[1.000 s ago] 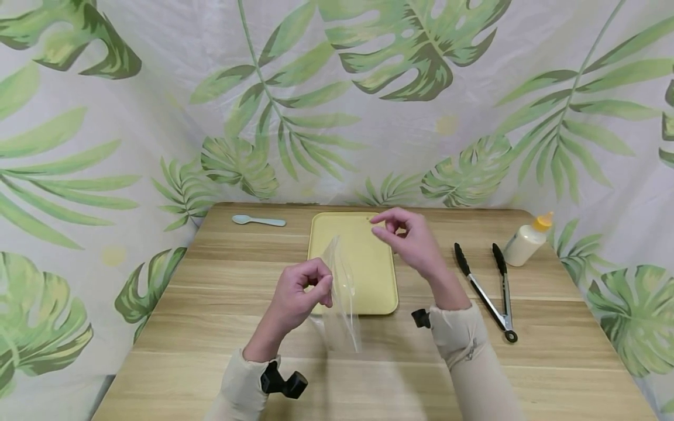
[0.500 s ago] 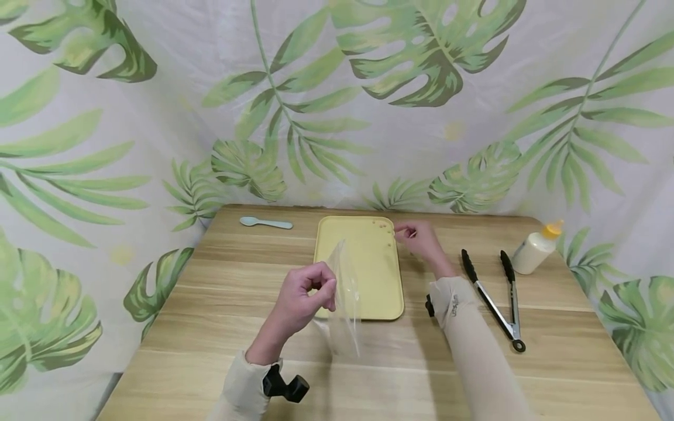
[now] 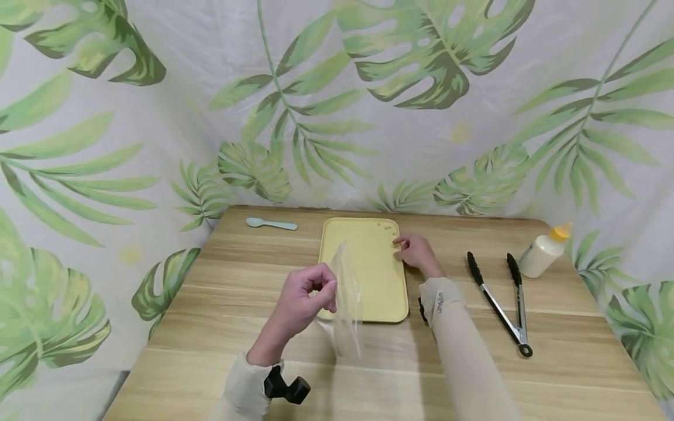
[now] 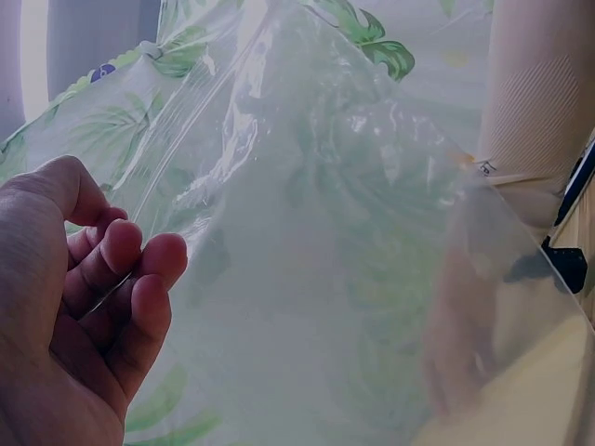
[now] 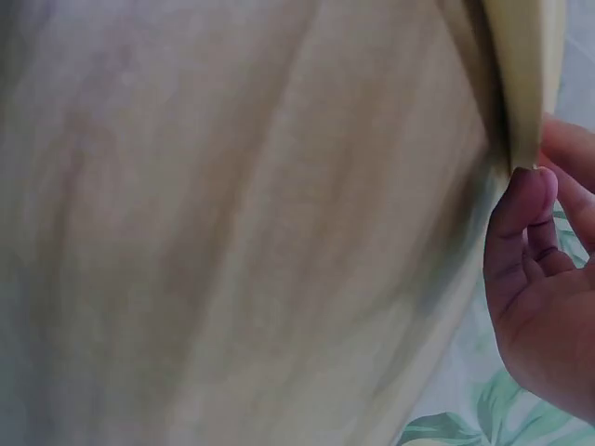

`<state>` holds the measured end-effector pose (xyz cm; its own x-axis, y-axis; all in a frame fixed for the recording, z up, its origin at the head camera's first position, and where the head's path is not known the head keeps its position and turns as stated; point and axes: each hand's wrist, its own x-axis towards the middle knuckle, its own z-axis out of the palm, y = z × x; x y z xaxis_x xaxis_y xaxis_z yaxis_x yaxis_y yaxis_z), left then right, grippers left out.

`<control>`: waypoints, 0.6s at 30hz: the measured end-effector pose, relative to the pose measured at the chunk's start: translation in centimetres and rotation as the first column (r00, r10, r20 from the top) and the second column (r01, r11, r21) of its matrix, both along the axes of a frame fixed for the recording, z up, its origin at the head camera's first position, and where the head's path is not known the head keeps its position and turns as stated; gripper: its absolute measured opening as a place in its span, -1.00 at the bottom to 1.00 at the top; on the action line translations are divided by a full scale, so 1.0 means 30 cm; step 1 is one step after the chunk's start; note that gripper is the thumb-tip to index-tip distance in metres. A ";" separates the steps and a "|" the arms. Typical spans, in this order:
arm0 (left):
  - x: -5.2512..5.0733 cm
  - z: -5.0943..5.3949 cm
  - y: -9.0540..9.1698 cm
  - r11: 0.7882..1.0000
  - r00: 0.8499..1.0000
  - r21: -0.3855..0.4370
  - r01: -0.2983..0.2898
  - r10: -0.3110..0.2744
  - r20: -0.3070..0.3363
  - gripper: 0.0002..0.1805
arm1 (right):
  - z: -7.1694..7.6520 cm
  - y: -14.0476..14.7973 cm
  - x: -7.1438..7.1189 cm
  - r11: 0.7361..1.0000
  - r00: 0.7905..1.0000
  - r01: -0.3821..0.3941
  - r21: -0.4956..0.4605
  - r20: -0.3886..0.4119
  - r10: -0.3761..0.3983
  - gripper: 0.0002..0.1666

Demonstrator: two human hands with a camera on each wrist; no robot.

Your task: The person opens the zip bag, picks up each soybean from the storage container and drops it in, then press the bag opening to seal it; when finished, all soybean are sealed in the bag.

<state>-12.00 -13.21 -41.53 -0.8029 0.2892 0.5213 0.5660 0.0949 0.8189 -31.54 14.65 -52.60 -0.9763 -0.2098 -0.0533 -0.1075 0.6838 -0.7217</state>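
My left hand (image 3: pixel 310 295) pinches a clear plastic bag (image 3: pixel 347 316), which hangs upright in front of the yellow tray (image 3: pixel 363 275). In the left wrist view the see-through bag (image 4: pixel 297 242) spreads out beside the curled fingers (image 4: pixel 149 307). At the tray's right edge, my right hand (image 3: pixel 418 252) grips the rim. The right wrist view has the fingertips (image 5: pixel 535 190) and the tray edge (image 5: pixel 522 84) meeting, with fingers on both sides of it. Several small brownish bits (image 3: pixel 387 227) lie in the tray's far right corner; their kind is too small to tell.
Right of the tray lie spread tongs (image 3: pixel 497 304) with black tips. Behind them stands a white squeeze bottle (image 3: pixel 539 257) with a yellow cap. A pale blue spoon (image 3: pixel 271 224) lies at the far left of the wooden table (image 3: pixel 237 292). A leaf-patterned cloth (image 3: pixel 316 117) hangs behind.
My right hand has come down from above the tray's far right corner to its right edge, then slid nearer along it. The small bits have come into view. My left hand keeps holding the bag.
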 end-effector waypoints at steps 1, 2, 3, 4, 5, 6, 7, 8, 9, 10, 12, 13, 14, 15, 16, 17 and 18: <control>0.001 0.000 0.000 1.000 1.000 0.000 -0.002 0.002 0.002 -0.75 | -0.004 0.000 0.002 1.000 1.000 0.006 0.010 -0.004 -0.006 -0.59; 0.001 0.001 0.001 1.000 1.000 0.001 -0.005 0.005 0.004 -0.75 | -0.008 -0.001 0.003 1.000 1.000 0.014 0.015 -0.005 -0.014 -0.61; 0.001 0.002 0.002 1.000 1.000 0.001 -0.006 0.006 0.004 -0.75 | -0.011 -0.002 0.004 1.000 1.000 0.021 0.020 -0.007 -0.021 -0.62; 0.001 0.001 0.002 1.000 1.000 0.002 -0.007 0.007 0.002 -0.75 | -0.013 -0.003 0.005 0.999 1.000 0.027 0.025 -0.010 -0.027 -0.63; 0.001 0.001 0.003 1.000 1.000 0.004 -0.006 0.006 -0.002 -0.76 | -0.015 -0.003 0.006 0.999 0.999 0.032 0.033 -0.015 -0.032 -0.65; 0.001 0.000 0.004 1.000 1.000 0.004 -0.006 0.006 -0.003 -0.76 | -0.015 -0.003 0.007 0.999 0.999 0.037 0.035 -0.017 -0.036 -0.66; 0.001 0.000 0.004 1.000 1.000 0.005 -0.005 0.005 -0.003 -0.76 | -0.015 -0.003 0.008 0.998 0.999 0.042 0.039 -0.021 -0.041 -0.67; 0.001 -0.001 0.005 1.000 1.000 0.006 -0.005 0.005 -0.003 -0.76 | -0.016 -0.004 0.008 0.998 0.999 0.045 0.045 -0.023 -0.044 -0.68; 0.000 -0.001 0.005 1.000 1.000 0.006 -0.004 0.004 -0.005 -0.76 | -0.016 -0.004 0.008 0.998 0.999 0.045 0.051 -0.029 -0.043 -0.69; 0.000 -0.002 0.005 1.000 1.000 0.006 -0.005 0.005 -0.005 -0.75 | -0.017 -0.005 0.007 0.997 0.999 0.045 0.057 -0.034 -0.043 -0.70; 0.000 -0.004 0.005 1.000 1.000 0.006 -0.004 0.004 -0.002 -0.74 | -0.020 -0.006 0.006 0.997 0.998 0.049 0.060 -0.032 -0.047 -0.72; 0.000 -0.005 0.005 1.000 1.000 0.006 -0.002 0.002 -0.002 -0.74 | -0.022 -0.007 0.005 0.997 0.998 0.051 0.063 -0.031 -0.049 -0.73; 0.000 -0.006 0.006 1.000 1.000 0.007 0.001 -0.001 -0.003 -0.74 | -0.025 -0.008 0.005 0.997 0.998 0.050 0.065 -0.031 -0.048 -0.74; -0.001 -0.008 0.006 1.000 1.000 0.008 0.003 -0.003 -0.005 -0.74 | -0.027 -0.009 0.004 0.996 0.998 0.054 0.066 -0.028 -0.052 -0.75; -0.001 -0.009 0.006 1.000 1.000 0.009 0.005 -0.004 -0.004 -0.74 | -0.030 -0.011 0.004 0.996 0.998 0.056 0.067 -0.025 -0.055 -0.76; -0.001 -0.010 0.006 1.000 1.000 0.010 0.006 -0.006 -0.004 -0.74 | -0.033 -0.011 0.004 0.996 0.998 0.058 0.068 -0.025 -0.057 -0.78; -0.001 -0.011 0.006 1.000 1.000 0.012 0.008 -0.007 -0.003 -0.74 | -0.034 -0.012 0.004 0.996 0.998 0.060 0.071 -0.024 -0.058 -0.79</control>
<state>-12.03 -13.03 -41.85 -0.7991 0.2889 0.5273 0.5691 0.0808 0.8183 -31.44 14.29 -53.63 -0.9880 -0.1482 -0.0443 -0.0809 0.7392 -0.6686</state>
